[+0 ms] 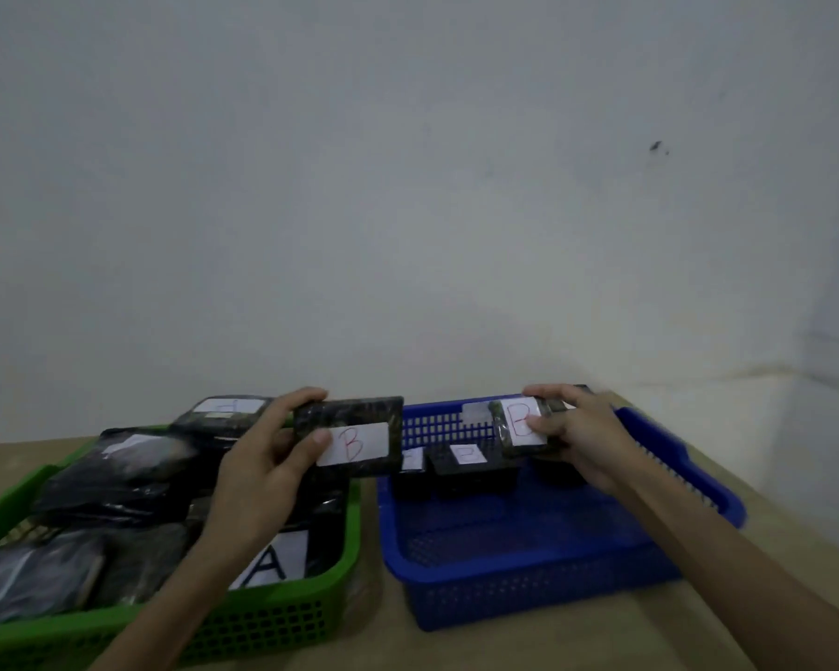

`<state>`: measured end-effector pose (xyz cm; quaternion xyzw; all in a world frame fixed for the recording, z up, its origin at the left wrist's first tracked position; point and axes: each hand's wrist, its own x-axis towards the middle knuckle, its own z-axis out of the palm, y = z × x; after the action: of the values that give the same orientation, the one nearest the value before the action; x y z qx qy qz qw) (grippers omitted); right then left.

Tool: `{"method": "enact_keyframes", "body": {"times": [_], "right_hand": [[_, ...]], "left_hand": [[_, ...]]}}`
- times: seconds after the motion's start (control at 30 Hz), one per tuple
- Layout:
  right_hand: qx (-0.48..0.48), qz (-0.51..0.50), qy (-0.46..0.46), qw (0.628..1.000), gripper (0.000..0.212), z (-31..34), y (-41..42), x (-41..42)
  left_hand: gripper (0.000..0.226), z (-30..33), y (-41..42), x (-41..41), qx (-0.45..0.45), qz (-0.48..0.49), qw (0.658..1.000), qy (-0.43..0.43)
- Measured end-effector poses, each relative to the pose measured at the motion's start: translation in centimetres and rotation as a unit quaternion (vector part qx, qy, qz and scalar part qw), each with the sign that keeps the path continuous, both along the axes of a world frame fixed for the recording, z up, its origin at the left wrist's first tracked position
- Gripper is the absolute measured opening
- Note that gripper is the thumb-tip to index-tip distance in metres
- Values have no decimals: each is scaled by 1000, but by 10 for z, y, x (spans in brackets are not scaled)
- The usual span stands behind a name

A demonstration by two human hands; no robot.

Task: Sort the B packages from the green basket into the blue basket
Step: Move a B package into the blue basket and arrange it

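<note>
each hand (257,469) (577,428) grips a dark package (350,435) (524,426) with a white label, red b.

There are 2 baskets on the table (388,636): 1 green basket (282,622) and 1 blue basket (529,598). There are 2 hands, the left hand (262,472) and the right hand (577,428), and each one holds 1 package with a B label, so 2 B packages are in the air: the left package (354,438) and the right package (519,426). In the blue basket I count at least 2 more dark packages (471,464); their labels are too blurred to read. In the green basket I can read only 1 A label (274,564). The dark packages there lie in a pile (117,481) and I cannot count them exactly.
</note>
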<state>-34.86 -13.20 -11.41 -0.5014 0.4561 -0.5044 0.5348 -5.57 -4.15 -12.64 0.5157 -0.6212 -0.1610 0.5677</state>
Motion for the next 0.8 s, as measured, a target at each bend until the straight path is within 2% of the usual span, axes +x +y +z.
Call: {"method": "enact_keyframes", "body": {"times": [0.2,0.33,0.4,0.5,0.57,0.73,0.8], "right_hand": [[71,-63,187,978,32,-37,-12,-45],[54,-75,305,948,31,-43,-17,-42],[47,-42,353,934,33,-43,-18,-38],[62,-6,358,932,34,-43,-19,-37],[67,-1,348,935,34,-43,-18,-37],[80,8,326,942,34,-44,-17,-38],[90,2,318,944,34,-45,-17,-38]], "left_hand": [[25,-9,-63,-62,44,-35,996,-63],[32,-28,-71,-70,4,-15,957,-290],[31,-32,-71,-69,7,-45,944,-328],[30,-31,-72,-71,36,-50,943,-328],[34,-30,-73,-74,66,-31,929,-362],[37,-17,-83,-84,184,-20,840,-509],[27,-11,-90,-88,203,-52,832,-514]]}}
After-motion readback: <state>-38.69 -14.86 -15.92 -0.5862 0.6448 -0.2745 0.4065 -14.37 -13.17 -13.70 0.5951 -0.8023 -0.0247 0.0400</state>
